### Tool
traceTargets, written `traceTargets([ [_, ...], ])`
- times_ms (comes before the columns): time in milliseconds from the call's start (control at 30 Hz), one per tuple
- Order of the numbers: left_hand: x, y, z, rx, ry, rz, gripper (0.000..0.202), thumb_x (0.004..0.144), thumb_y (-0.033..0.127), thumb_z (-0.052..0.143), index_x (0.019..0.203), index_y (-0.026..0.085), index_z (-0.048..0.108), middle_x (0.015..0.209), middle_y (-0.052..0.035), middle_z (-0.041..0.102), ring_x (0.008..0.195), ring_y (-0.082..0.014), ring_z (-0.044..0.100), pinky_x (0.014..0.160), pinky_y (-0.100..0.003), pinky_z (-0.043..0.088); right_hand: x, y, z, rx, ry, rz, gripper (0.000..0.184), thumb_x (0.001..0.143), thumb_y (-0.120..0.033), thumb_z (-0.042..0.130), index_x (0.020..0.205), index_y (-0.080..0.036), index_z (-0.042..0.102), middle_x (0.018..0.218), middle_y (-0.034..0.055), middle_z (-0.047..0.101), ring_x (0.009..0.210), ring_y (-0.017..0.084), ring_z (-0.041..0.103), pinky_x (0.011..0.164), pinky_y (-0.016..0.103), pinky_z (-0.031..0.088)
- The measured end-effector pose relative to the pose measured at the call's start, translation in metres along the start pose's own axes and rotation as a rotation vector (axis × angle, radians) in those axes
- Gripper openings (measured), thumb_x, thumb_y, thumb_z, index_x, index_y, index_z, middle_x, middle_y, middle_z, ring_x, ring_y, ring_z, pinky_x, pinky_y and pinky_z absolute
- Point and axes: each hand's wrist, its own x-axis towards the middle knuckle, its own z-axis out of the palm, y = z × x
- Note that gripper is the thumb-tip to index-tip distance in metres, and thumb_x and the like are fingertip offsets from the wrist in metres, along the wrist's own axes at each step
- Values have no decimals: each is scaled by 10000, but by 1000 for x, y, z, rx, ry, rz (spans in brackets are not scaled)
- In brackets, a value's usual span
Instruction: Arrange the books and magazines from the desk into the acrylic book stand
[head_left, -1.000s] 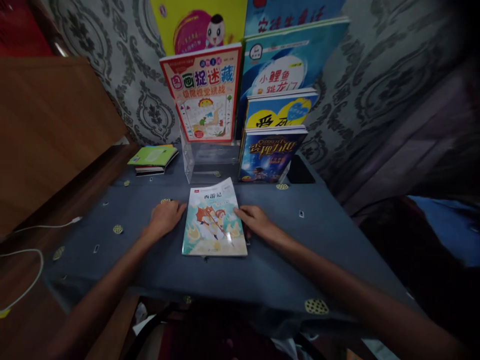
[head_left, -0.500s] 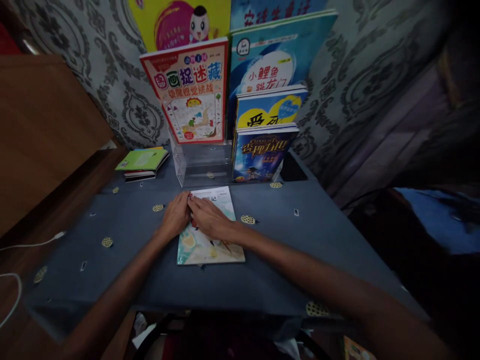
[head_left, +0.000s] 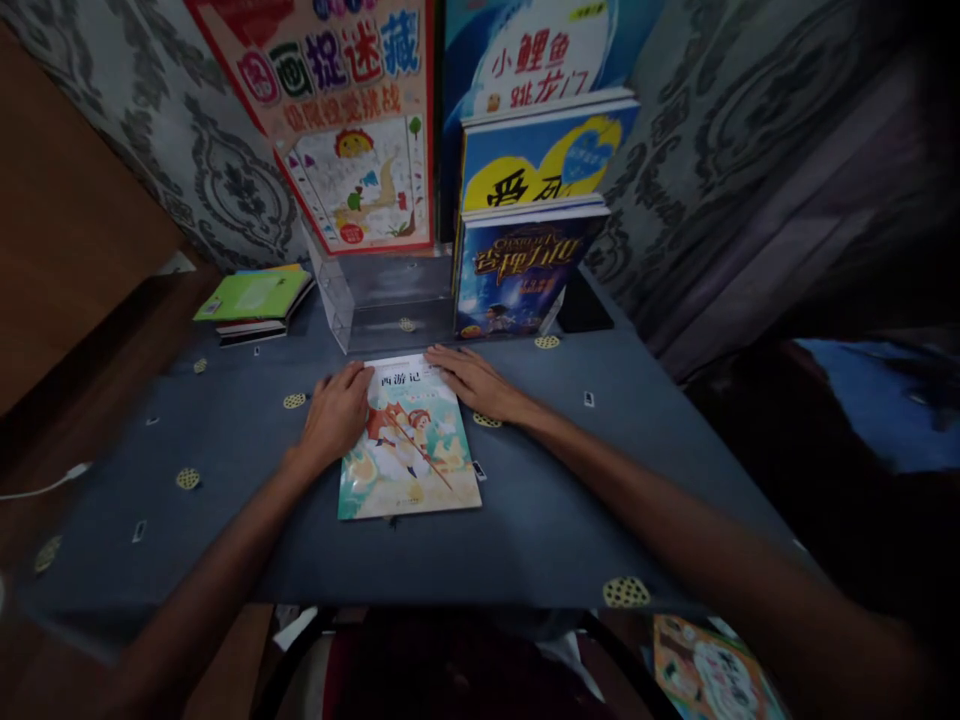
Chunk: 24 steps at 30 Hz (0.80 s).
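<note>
A thin paperback picture book point(head_left: 409, 450) lies flat on the cloth-covered table, its cover showing a figure with a long staff. My left hand point(head_left: 337, 412) is closed on the book's upper left edge, its fingers bent and close together, its thumb hidden. At the upper right corner, my right hand point(head_left: 476, 382) rests with fingers stretched out, their tips on the cover and the palm beyond the book's edge. Just behind the book stands a clear acrylic rack point(head_left: 375, 325). It bears a red-bordered book point(head_left: 360, 130), a dark blue book point(head_left: 521, 270) and a blue-and-yellow book point(head_left: 480, 155).
A small stack of books with a green one on top point(head_left: 255, 295) sits at the table's back left. Behind the rack's right side lies a dark flat object point(head_left: 583, 308). The patterned tablecloth point(head_left: 600, 480) spreads around. Another book point(head_left: 709, 665) lies below the front edge.
My right hand has moved right from the book's upper left to its upper right corner, uncovering the title and picture. My left hand stays at the left edge. The view has tilted down and closer.
</note>
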Motion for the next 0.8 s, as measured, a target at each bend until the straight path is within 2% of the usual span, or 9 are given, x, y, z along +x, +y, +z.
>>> traceTargets([
  [67,9,5,-1,-1,-43,69,417,1025,208,353,1380,164,566,1489,-154,548,1411,-300,482,1158,-544,369,1,1,2,33,2,3,491,1034,-273,322,1499,-228,474,1577,86,476,1508,244,356,1224,586,260],
  [233,22,29,9,-133,-93,372,426,1033,255,390,1416,162,551,1518,-148,521,1445,-278,443,1175,-508,358,3,3,1,67,-15,12,517,1035,-284,314,1536,-211,416,1604,77,439,1520,248,331,1235,578,231],
  [333,6,48,8,-205,-112,522,404,1048,257,386,1405,202,566,1519,-124,525,1447,-260,444,1191,-527,333,3,3,1,43,-15,6,519,1034,-287,331,1535,-179,409,1609,98,429,1525,246,319,1234,558,232],
  [467,-33,65,-8,-284,-180,705,384,1058,247,397,1403,240,567,1508,-94,543,1470,-228,415,1234,-539,276,3,2,1,18,-16,-14,525,1043,-355,361,1532,-169,408,1613,117,418,1526,260,314,1230,559,229],
  [600,-58,71,-20,-304,-243,761,400,1054,209,395,1415,272,555,1526,-85,525,1459,-218,433,1240,-544,278,1,1,2,-4,-21,-18,571,1035,-434,401,1538,-164,395,1624,133,393,1530,285,301,1227,578,216],
  [800,-63,72,-17,-255,-186,766,396,1045,197,407,1402,278,558,1509,-82,544,1438,-226,462,1213,-552,329,-2,-8,2,-92,-10,-32,584,1019,-430,426,1532,-151,403,1616,157,398,1531,298,298,1213,597,233],
])
